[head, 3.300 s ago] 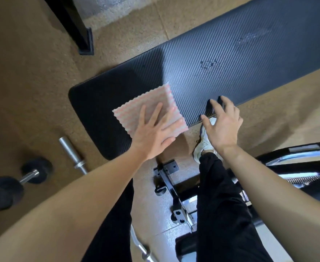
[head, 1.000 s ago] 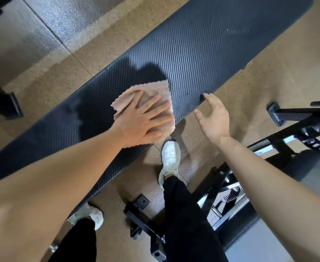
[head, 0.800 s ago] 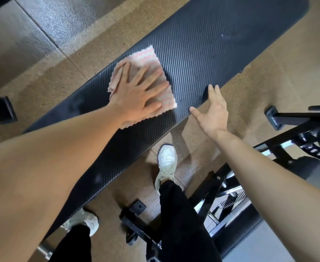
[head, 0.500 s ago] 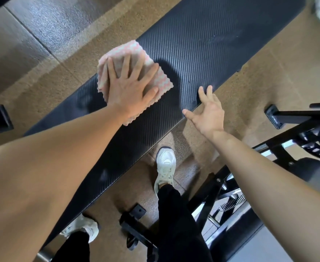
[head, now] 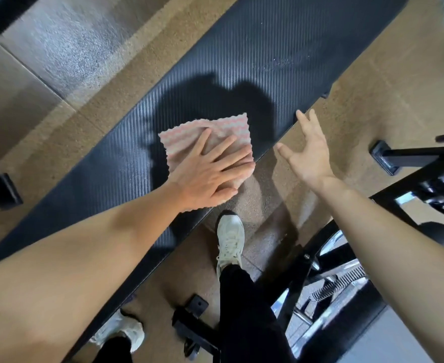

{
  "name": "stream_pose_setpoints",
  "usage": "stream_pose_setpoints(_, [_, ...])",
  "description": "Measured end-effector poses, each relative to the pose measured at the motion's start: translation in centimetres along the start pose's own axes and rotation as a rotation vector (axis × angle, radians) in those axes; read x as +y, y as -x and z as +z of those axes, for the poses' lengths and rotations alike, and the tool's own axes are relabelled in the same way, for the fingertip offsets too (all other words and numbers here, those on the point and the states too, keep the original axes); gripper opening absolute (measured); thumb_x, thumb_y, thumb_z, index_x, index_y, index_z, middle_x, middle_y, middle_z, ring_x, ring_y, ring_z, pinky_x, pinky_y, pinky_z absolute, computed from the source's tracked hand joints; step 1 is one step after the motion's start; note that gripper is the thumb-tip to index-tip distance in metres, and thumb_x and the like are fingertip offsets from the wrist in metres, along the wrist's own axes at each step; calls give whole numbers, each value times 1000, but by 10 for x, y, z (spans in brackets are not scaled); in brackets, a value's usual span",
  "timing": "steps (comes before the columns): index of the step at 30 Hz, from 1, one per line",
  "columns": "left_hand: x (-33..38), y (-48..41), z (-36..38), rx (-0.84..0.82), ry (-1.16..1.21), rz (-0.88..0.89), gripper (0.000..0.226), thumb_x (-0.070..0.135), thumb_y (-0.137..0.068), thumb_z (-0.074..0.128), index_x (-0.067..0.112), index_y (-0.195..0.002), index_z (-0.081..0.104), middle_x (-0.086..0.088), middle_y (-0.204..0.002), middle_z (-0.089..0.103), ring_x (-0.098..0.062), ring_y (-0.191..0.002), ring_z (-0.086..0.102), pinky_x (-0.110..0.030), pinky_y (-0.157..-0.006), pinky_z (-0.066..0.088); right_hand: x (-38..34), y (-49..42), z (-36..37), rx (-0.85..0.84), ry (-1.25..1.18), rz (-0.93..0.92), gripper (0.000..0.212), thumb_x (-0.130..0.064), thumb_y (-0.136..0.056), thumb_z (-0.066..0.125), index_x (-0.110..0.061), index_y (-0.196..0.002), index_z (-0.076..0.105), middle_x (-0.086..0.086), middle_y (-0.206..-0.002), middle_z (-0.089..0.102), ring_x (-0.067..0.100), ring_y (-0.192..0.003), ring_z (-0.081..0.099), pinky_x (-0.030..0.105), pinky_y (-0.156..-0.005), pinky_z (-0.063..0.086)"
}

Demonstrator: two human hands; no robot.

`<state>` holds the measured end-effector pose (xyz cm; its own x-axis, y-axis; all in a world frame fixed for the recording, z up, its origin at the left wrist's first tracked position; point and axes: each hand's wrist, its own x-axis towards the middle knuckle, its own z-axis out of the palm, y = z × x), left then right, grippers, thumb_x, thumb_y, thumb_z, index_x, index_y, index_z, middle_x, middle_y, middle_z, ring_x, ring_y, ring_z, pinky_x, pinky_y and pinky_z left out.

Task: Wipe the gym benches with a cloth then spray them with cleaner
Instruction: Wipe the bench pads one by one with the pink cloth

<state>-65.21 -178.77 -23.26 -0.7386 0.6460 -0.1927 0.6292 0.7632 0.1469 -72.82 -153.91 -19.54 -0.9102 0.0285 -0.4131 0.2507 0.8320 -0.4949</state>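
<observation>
Head view: pink wavy-striped cloth (head: 226, 127) lies at the bench pad (head: 255, 56)'s near edge, left hand (head: 210, 176) pressed flat on it, fingers spread. Right hand (head: 310, 153) hangs open just off that edge. Cloth looks light and floppy, so palm-down beats pinching imo

The bench pad (head: 241, 61) looks like black vinyl, finely ribbed in a weave pattern, with a faint sheen. The cloth (head: 181, 137) is soft, fluffy pink-and-white fabric with wavy ridges. The floor (head: 372, 74) is grainy, speckled and matt. The frame (head: 412, 153) is black painted metal. The spring (head: 338, 284) is bright bare metal.
</observation>
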Motion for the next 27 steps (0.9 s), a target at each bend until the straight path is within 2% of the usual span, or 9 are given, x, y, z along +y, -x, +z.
stream_pose_setpoints(3, [-14, -17, -4, 13, 2, -106, 72, 74, -97, 20, 44, -161, 5, 3, -172, -1, -40, -156, -7, -76, -115, 1, 1, -15, -1, -14, 55, -16, 86, -36, -90, 73, -31, -160, 24, -1, -171, 6, 23, -155, 13, 57, -122, 15])
stream_pose_setpoints(8, [-43, -58, -16, 31, 137, -461, 70, 77, -96, 21, 48, -159, 11, 4, -172, 1, -45, -155, -7, -80, -112, 3, 5, -29, -3, -28, 206, -87, 86, -44, -88, 72, -27, -159, 26, 2, -170, 7, 24, -156, 11, 57, -121, 22])
stream_pose_setpoints(12, [-80, -86, -29, 48, 141, -779, 67, 75, -97, 15, 48, -158, 11, -3, -172, 1, -48, -154, -4, -80, -112, 0, 12, -34, -7, -61, 292, -123, 86, -55, -89, 67, -30, -160, 25, 0, -170, 9, 28, -156, 12, 57, -121, 23])
stream_pose_setpoints(15, [-92, -100, -37, 75, 193, -914, 67, 75, -97, 12, 48, -158, 8, -4, -172, -3, -46, -155, -5, -79, -113, 2, 12, -38, -10, -123, 261, -137, 87, -55, -90, 65, -29, -161, 21, 3, -170, 5, 27, -156, 11, 53, -124, 21])
stream_pose_setpoints(19, [-80, -112, -34, 85, 184, -884, 67, 67, -101, 17, 36, -160, 12, -6, -172, 2, -40, -156, 0, -77, -115, 5, 11, -41, -10, -166, 280, -107, 90, -55, -90, 65, -32, -161, 15, -1, -171, -2, 24, -157, 10, 51, -127, 12])
stream_pose_setpoints(22, [-57, -121, -23, 59, 137, -749, 70, 66, -100, 17, 33, -162, 12, -6, -172, 5, -37, -157, 4, -74, -117, -1, 6, -42, -11, -184, 273, -68, 91, -52, -89, 68, -32, -161, 16, -3, -171, -3, 23, -157, 11, 49, -125, 7])
stream_pose_setpoints(24, [-39, -122, -20, 79, 143, -625, 71, 66, -100, 21, 33, -163, 14, -5, -172, 4, -37, -157, 3, -68, -120, -6, 3, -44, -13, -189, 276, -61, 91, -53, -88, 69, -32, -160, 18, -3, -171, -1, 23, -156, 16, 48, -126, 9])
stream_pose_setpoints(27, [-9, -114, -19, 59, 146, -465, 75, 71, -99, 21, 33, -163, 14, -4, -172, 1, -38, -157, -2, -69, -120, 2, 7, -46, -21, -218, 234, -81, 89, -53, -86, 71, -35, -159, 23, -6, -170, 5, 23, -152, 28, 49, -124, 23])
